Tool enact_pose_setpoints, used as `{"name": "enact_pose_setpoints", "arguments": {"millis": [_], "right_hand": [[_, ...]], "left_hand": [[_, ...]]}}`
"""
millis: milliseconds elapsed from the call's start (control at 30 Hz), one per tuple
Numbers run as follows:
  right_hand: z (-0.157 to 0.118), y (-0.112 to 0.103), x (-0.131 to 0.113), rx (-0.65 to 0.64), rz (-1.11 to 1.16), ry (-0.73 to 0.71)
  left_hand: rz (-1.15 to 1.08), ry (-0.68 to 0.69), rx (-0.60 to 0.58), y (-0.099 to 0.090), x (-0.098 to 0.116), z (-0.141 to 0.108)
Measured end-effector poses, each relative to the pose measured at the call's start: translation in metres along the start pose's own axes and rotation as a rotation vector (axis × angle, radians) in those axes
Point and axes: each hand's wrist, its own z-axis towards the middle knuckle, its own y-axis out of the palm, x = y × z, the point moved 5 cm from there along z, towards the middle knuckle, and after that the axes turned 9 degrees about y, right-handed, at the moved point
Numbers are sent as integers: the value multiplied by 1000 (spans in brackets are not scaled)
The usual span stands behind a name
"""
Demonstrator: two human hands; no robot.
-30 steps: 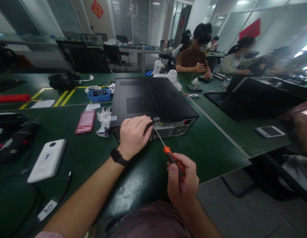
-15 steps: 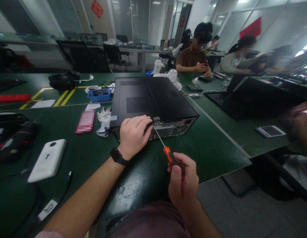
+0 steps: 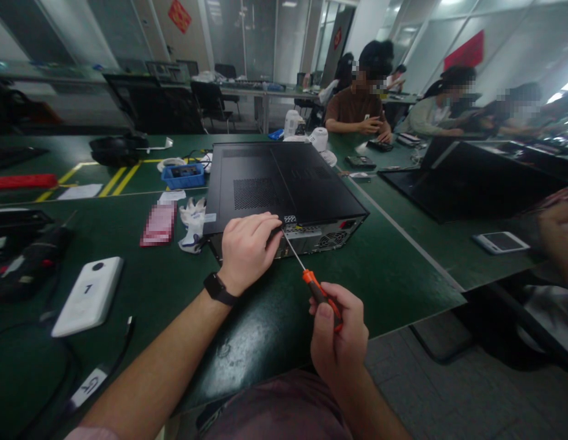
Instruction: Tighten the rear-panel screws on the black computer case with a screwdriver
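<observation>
Holding screwdriver (image 3: 314, 286) in right hand (image 3: 342, 333) with grip wrapped around the handle, pointed up at the near edge of black computer case (image 3: 261, 171) lying flat on green bench (image 3: 394, 275). Resting left hand (image 3: 248, 247) on that same edge, right beside the screwdriver tip; can't tell whether pinching anything in that grip. Seeing white glove (image 3: 191, 227) just beside case, blue bin (image 3: 183, 177) farther back.
</observation>
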Motion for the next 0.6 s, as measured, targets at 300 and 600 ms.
{"name": "enact_pose_setpoints", "arguments": {"millis": [300, 600], "right_hand": [[2, 0, -2, -14, -18, -40], [5, 1, -10, 56, -55, -59]], "left_hand": [[12, 10, 14, 0, 1, 0], [18, 11, 17, 0, -1, 0]]}}
